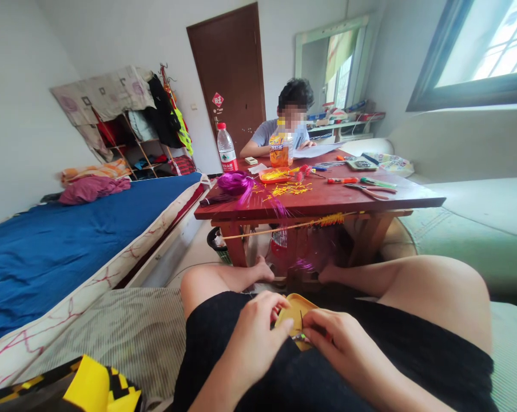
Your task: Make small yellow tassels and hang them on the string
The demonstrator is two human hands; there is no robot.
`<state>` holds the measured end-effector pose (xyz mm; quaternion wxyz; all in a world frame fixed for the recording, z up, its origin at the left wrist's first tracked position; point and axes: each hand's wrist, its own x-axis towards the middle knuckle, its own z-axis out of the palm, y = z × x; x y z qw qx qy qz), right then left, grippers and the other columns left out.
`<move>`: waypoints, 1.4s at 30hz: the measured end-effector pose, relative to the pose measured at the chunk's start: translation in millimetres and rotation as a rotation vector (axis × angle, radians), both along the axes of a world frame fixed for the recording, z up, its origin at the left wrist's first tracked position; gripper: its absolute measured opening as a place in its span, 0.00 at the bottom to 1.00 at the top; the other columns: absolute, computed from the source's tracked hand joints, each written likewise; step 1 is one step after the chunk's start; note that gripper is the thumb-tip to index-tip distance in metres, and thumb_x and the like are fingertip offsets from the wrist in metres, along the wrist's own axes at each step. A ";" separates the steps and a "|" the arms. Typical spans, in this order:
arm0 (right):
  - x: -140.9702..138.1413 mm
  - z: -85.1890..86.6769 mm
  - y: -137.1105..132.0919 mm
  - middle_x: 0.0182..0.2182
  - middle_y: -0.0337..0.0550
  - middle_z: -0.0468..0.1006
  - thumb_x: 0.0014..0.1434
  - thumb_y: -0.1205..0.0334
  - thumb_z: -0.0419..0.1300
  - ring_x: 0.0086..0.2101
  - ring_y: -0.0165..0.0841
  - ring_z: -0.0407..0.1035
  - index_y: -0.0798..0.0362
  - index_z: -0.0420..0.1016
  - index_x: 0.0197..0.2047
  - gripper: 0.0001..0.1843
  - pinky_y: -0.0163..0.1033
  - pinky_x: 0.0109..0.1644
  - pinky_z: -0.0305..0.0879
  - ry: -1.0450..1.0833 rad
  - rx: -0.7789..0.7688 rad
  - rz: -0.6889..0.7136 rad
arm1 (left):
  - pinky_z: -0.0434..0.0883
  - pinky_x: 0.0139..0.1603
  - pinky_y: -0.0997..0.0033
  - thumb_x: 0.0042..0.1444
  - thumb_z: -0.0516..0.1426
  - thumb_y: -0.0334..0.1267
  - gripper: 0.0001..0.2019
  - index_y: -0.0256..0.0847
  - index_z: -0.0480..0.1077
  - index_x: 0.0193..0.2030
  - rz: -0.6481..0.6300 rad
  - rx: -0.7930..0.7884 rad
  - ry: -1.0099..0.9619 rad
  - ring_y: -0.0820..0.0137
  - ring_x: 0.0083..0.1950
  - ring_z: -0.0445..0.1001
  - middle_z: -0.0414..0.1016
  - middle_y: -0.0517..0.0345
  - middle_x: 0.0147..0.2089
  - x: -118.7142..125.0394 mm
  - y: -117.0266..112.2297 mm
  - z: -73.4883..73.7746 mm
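A small yellow tray [299, 303] rests on my lap between my hands. My right hand [335, 335] pinches a thin dark stick [302, 320] between thumb and forefinger, over the tray's right side. At the tray's left side is my left hand [262, 323], its fingers bent and its thumb apart from the forefinger; I make out nothing between them. Small green and silvery bits [300, 337] show at the tray's near part, between the hands, too small to name. My right hand's fingers partly cover the tray's right edge.
Ahead stands a red table [310, 197] with purple strands [237, 183], an orange tray [275, 175], yellow pieces, pliers [370, 191] and bottles. A long stick [275, 230] with yellow pieces lies along its front. Someone sits behind it holding paper [318, 150]. A bed [91, 220] is left.
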<state>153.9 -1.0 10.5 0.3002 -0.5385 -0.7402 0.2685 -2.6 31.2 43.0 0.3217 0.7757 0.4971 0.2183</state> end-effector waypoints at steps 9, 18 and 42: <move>-4.1 3.5 -0.8 0.26 0.43 0.73 0.58 0.70 0.48 0.28 0.33 0.68 0.53 0.65 0.26 0.11 0.34 0.30 0.62 0.011 0.160 -0.012 | 0.63 0.41 0.65 0.47 0.57 0.32 0.04 0.40 0.71 0.24 0.183 0.144 -0.059 0.63 0.39 0.67 0.72 0.56 0.31 12.7 -6.3 -2.6; -5.2 -0.9 -1.3 0.25 0.42 0.74 0.57 0.71 0.48 0.26 0.33 0.69 0.53 0.68 0.27 0.11 0.34 0.29 0.66 -0.004 0.237 -0.049 | 0.60 0.34 0.72 0.46 0.56 0.34 0.05 0.38 0.68 0.23 0.187 -0.161 -0.403 0.70 0.31 0.64 0.67 0.59 0.26 16.8 -0.6 -17.6; -5.9 1.8 -1.3 0.24 0.39 0.77 0.58 0.73 0.45 0.26 0.30 0.74 0.51 0.67 0.33 0.12 0.42 0.46 0.71 -0.075 0.732 -0.058 | 0.61 0.37 0.76 0.39 0.59 0.28 0.04 0.36 0.68 0.19 0.189 -0.605 -0.956 0.74 0.33 0.64 0.68 0.60 0.27 14.2 -12.4 -24.1</move>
